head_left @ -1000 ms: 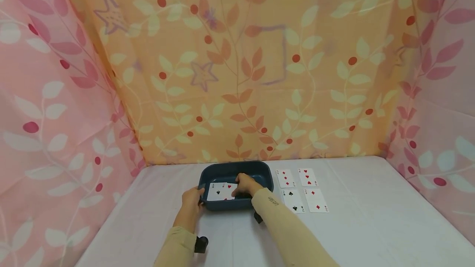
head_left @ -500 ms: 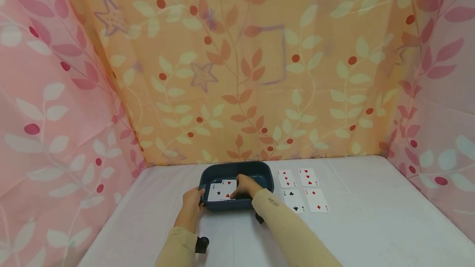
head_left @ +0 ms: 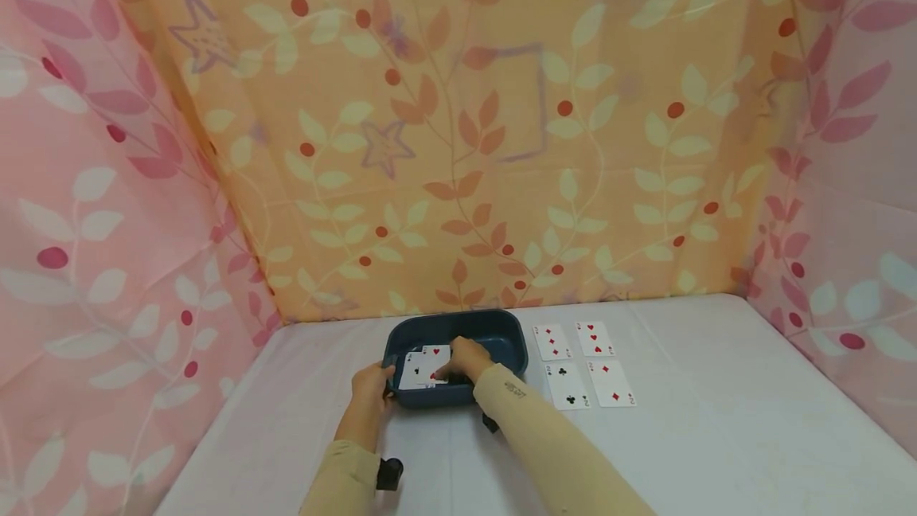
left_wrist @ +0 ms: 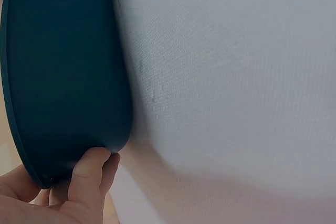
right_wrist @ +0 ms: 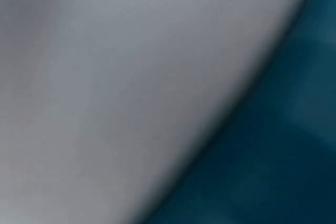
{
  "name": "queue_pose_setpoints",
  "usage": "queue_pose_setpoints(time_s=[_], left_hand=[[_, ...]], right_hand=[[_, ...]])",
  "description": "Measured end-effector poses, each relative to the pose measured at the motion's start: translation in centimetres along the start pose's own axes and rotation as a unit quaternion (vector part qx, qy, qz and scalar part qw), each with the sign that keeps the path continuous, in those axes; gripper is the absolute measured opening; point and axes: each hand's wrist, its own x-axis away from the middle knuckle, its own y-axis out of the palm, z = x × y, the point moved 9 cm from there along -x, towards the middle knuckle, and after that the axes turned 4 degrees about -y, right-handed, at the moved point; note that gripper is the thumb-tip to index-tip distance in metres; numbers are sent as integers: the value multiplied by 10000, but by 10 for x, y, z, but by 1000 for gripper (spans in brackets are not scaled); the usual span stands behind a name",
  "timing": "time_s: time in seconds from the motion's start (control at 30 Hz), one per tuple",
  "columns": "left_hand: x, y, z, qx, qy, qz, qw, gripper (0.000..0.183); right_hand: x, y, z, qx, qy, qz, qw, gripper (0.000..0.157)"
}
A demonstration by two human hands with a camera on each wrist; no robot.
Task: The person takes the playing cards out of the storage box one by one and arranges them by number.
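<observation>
A dark blue basin (head_left: 510,341) stands on the table with playing cards in its left part. My left hand (head_left: 368,385) grips the basin's left end; in the left wrist view its fingers (left_wrist: 86,177) curl about the corner of the basin wall (left_wrist: 63,77). Inside the basin my right hand (head_left: 470,359) pinches a heart playing card (head_left: 437,354) by its right side, the thumb over its face. That card overlaps a club card (head_left: 411,377) to its left. In the right wrist view the basin (right_wrist: 262,166) is blurred, and the right hand is out of sight.
Right of the basin, several cards lie face up in two rows: a three of diamonds (head_left: 552,342), a three of hearts (head_left: 594,339), a two of clubs (head_left: 567,386) and a two of diamonds (head_left: 612,383). A white cloth (head_left: 688,420) covers the table; patterned curtains (head_left: 458,142) surround it.
My right hand has shifted slightly left in the basin with the heart card, which now covers more of the club card. The left hand keeps its grip on the basin.
</observation>
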Motion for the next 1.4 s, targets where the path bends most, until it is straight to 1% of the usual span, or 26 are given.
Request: queue_pose_setpoints(time_s=[0.07, 0.1, 0.17, 0.3, 0.4, 0.57, 0.67, 0.73, 0.93, 1.07, 1.23, 1.27, 1.33, 1.4], left_hand=[[0, -1, 0, -50, -5, 28, 10000, 42], [1, -1, 0, -82, -2, 14, 10000, 42], [3, 0, 1, -99, 16, -13, 9999, 42], [6, 1, 1, -119, 65, -128, 9998, 43], [7, 1, 1, -124, 104, -141, 9998, 43], [7, 0, 2, 6, 115, -110, 9999, 42], [8, 0, 3, 104, 111, -86, 9998, 42], [10, 1, 4, 61, 114, -84, 9999, 42], [15, 2, 5, -5, 130, -79, 9999, 42], [16, 2, 6, 4, 161, -119, 9998, 42], [15, 1, 7, -91, 166, -78, 9998, 41], [15, 1, 7, -99, 178, -80, 9998, 41], [15, 1, 6, -86, 180, -73, 9998, 42], [15, 1, 5, -44, 186, -82, 9998, 42]], right_hand=[[2, 2, -5, 250, -31, -128, 9996, 61], [2, 3, -7, 389, -38, -152, 9991, 65], [3, 4, -13, 617, -69, -178, 9979, 68], [0, 10, -20, 1040, -108, -23, 9945, 64], [-2, 14, -24, 1154, -124, 18, 9932, 63], [-4, 13, -25, 513, -69, 32, 9987, 69], [-6, 11, -24, 286, -96, 69, 9995, 73], [-6, 10, -24, 284, -142, 73, 9995, 72], [-6, 10, -26, 340, -263, 152, 9990, 64], [-11, 13, -27, 237, -330, 170, 9990, 71], [-15, 19, -29, -339, -382, 89, 9987, 88], [-16, 19, -30, -449, -409, 82, 9981, 90], [-18, 21, -31, -652, -505, 104, 9965, 87], [-20, 21, -34, -830, -659, 127, 9943, 82]])
